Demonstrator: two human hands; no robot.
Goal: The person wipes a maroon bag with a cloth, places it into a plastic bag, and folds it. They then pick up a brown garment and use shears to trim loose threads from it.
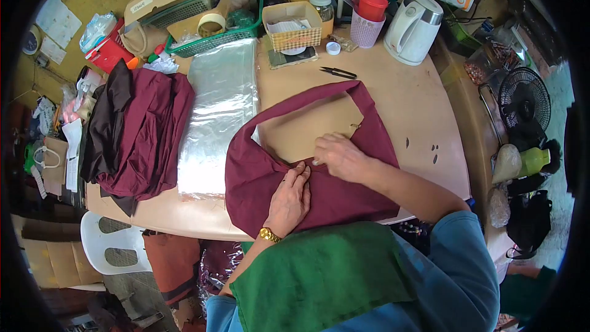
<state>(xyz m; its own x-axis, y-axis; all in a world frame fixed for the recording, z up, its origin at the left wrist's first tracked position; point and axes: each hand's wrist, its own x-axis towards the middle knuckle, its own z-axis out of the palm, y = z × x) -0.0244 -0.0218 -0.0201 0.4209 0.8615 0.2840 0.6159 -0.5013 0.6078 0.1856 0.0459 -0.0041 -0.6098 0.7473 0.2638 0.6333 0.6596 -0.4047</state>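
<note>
A maroon cloth shoulder bag (pixel 270 175) lies on the table in front of me, its wide strap looped away from me. My left hand (pixel 291 200), with a gold watch at the wrist, holds the edge of the bag's opening, fingers bent and close together. Just right of it, my right hand (pixel 338 157) is closed in a pinch at the same edge. Something small and pale shows at its fingertips, too small to name. A little metal zipper pull (pixel 354 127) sits on the rim beyond my right hand. Black thread snips (pixel 338 73) lie past the strap.
To the left are a stack of clear plastic sleeves (pixel 218 117) and a pile of maroon and black cloth bags (pixel 144 129). Along the back stand a green basket (pixel 215 34), a woven box (pixel 294 27), a pink cup holder (pixel 367 29) and a white kettle (pixel 413 27).
</note>
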